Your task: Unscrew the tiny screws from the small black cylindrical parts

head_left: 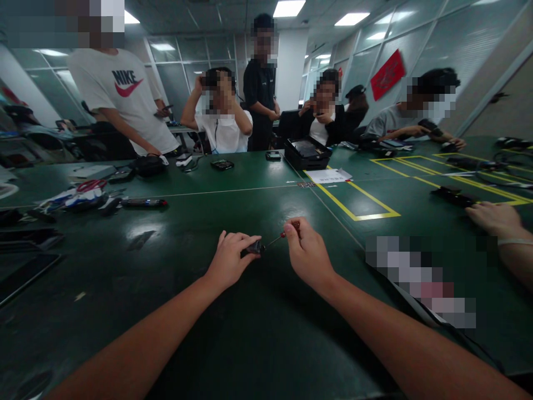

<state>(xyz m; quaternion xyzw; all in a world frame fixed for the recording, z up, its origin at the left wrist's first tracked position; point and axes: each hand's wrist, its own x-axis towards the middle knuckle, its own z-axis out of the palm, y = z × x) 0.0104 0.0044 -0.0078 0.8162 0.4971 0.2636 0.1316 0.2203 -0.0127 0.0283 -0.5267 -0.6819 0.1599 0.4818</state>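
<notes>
Fingers and thumb of my left hand (233,255) pinch a small dark cylindrical part (255,248) just above the green table (208,344). My right hand (307,250) is wrapped round the handle of a screwdriver (282,235) with a reddish handle. Its thin metal shaft points left and down, and the tip is at or very near the right end of the dark part. Whether tip and part touch cannot be told.
A black tray box (307,151) and a white paper (328,176) lie ahead. Cables and a pen-like tool (144,203) are at left. Another person's hand (493,218) reaches in at right, near a black device (454,195). Several people are across the table.
</notes>
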